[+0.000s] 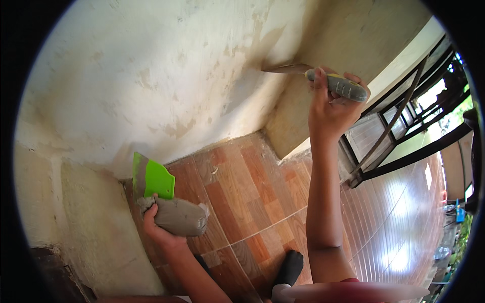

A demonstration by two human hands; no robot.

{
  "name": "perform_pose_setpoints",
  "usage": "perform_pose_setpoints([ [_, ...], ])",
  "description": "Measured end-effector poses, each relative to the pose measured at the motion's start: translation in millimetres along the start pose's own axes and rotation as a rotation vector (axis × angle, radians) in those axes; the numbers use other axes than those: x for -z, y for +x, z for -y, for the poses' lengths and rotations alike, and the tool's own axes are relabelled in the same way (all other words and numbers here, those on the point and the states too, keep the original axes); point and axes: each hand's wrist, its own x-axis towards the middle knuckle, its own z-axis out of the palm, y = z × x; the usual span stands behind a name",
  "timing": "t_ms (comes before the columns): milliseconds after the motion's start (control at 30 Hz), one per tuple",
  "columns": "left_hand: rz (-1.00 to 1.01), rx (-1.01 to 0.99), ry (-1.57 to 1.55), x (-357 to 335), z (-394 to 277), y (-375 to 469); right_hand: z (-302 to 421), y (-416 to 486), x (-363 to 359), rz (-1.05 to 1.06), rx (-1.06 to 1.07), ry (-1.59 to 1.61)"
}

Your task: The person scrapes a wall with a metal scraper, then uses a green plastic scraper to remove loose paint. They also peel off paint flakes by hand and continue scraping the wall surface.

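My right hand [330,113] grips a putty knife [337,85] by its grey and yellow handle. Its thin blade [290,69], seen nearly edge-on, reaches the plastered wall [151,75] close to the inside corner; whether it touches cannot be told. Lower left, my left hand [163,231] holds a clear plastic bag of grey putty [182,217], with more putty bulging at its open end. A green plastic spreader [158,178] stands out above the bag, its straight edge coated with grey putty. The fingers behind the bag are hidden.
Wood-patterned floor tiles [242,204] run up to the wall's foot. A side wall [326,45] joins at the right, near a dark framed door or window [394,132]. Another pale wall [102,219] stands at the left. My dark-socked foot [291,267] is below.
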Motion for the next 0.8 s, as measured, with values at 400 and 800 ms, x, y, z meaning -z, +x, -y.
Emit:
perform_pose_setpoints([
  [400, -0.057, 0.016, -0.007, 0.5, -1.0, -2.4, 7.0, 13.7, -8.3, 0.118, -0.052, -0.144],
  [800, -0.056, 0.048, -0.038, 5.6, 1.9, -0.1, -11.0, 39.3, -22.7, 0.126, -0.046, -0.187],
])
